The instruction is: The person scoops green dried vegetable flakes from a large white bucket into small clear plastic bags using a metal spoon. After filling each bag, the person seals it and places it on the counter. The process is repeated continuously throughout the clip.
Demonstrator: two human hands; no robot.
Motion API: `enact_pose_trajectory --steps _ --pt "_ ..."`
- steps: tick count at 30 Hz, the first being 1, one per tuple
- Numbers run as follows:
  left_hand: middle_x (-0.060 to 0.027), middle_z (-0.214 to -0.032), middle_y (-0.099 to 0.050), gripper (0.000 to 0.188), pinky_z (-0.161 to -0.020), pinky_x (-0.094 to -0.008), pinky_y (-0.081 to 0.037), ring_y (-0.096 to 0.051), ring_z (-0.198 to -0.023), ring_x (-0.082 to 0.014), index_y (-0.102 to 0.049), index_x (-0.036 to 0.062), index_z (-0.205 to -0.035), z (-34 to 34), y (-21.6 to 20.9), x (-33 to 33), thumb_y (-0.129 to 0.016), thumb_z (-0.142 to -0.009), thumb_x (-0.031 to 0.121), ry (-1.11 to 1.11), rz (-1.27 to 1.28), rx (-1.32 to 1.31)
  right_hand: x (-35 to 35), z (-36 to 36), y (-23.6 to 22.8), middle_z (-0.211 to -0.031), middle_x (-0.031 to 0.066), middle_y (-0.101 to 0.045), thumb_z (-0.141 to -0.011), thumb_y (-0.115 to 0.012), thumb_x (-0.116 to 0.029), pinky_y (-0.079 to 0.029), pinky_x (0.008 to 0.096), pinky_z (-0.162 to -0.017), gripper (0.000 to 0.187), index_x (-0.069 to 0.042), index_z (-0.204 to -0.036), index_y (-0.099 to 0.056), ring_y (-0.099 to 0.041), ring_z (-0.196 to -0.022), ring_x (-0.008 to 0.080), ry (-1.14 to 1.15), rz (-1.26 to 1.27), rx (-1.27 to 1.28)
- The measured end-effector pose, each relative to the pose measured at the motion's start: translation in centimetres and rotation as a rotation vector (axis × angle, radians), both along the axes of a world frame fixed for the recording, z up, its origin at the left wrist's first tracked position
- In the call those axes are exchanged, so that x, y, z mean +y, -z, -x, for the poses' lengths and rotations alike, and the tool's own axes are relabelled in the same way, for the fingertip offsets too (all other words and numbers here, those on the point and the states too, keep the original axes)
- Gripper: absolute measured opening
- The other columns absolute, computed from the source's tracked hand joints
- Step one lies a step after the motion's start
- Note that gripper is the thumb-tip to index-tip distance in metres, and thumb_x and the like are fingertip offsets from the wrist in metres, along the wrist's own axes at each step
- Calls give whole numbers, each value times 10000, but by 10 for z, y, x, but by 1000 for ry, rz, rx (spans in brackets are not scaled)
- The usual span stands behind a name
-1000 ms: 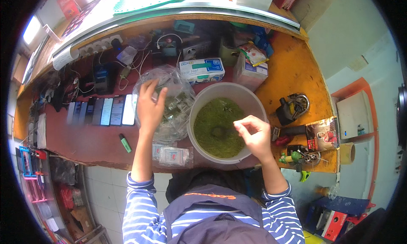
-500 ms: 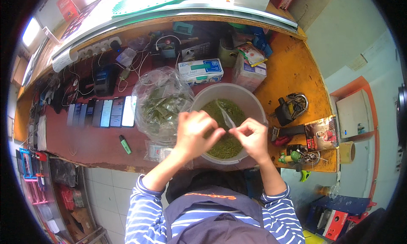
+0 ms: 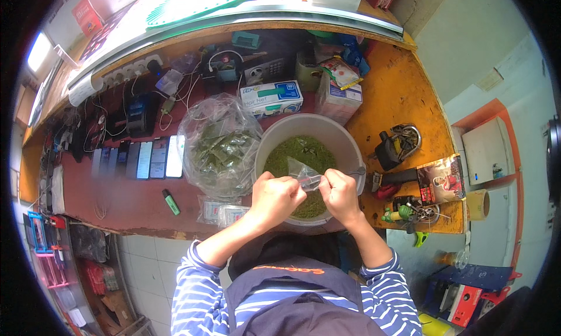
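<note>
Both my hands are over a round whitish tub of loose, finely chopped green matter. Between them a small clear plastic bag is stretched by its edge, its body tilting away from me. It looks empty. My left hand pinches one side of the bag, its fingers curled. Closed on the other side is my right hand. Left of the tub stands a large clear plastic bag full of small green-filled packets. A dark handle-like piece shows at the tub's right rim.
Several phones lie in a row at the left, near a green marker. Flat clear packets lie by the table's front edge. Behind the tub are a white-and-blue box and a carton. A padlock and printed pouch are at right.
My hands have come level and slightly nearer me, and the small bag, seen edge-on before, is now spread between them. The whole view has shifted slightly.
</note>
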State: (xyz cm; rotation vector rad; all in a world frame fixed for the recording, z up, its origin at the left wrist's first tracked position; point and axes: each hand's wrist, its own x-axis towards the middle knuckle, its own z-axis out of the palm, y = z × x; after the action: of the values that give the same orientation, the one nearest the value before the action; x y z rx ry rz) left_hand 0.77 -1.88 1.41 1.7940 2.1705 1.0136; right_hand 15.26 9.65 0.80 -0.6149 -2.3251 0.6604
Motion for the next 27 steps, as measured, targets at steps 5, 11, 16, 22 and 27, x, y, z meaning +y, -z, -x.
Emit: enact_pose_trajectory --steps 5,11,16,22,27 --pt "-80 -670 -614 286 -599 -395 -438 -587 -602 -267 -586 52 -736 18 -9 18 -730 -770 296 -1 -337 -6 2 -10 -24 -757 38 -667 -899 -628 -70 -489 249 -518 139 -31 -773 -585 -637 -692 67 -153 949 -13" --pt "-64 -787 -622 212 -569 -376 -453 -596 -695 -257 -603 75 -841 33 4 19 -724 -802 244 205 -54 -97 7 -17 -42 -956 67 -649 -809 -696 13 -500 236 -568 170 2 -978 -681 -641 -710 80 -221 876 -90" --pt "-19 -1044 -612 527 -871 -424 -421 -589 -977 -228 -610 107 -1066 18 -16 23 -827 -635 319 320 -289 112 -3 -12 -47 -942 68 -596 -744 -737 10 -483 262 -571 288 -23 -1028 -703 -604 -609 104 -94 440 -139" --pt "-49 -1068 -607 642 -917 -429 -374 -568 -1018 -260 -608 142 -1078 38 -5 18 -891 -511 247 51 -283 132 26 -3 15 -988 89 -639 -815 -664 -118 -384 487 -991 157 -127 -953 -738 -618 -943 272 48 -246 -292" --pt "-84 -1131 -598 704 -803 -368 -467 -581 -1024 -266 -583 96 -1151 52 -10 9 -912 -534 181 -18 -344 -136 20 0 26 -783 72 -645 -794 -629 -123 -531 402 -769 152 -132 -878 -755 -661 -813 255 -88 -185 -587"
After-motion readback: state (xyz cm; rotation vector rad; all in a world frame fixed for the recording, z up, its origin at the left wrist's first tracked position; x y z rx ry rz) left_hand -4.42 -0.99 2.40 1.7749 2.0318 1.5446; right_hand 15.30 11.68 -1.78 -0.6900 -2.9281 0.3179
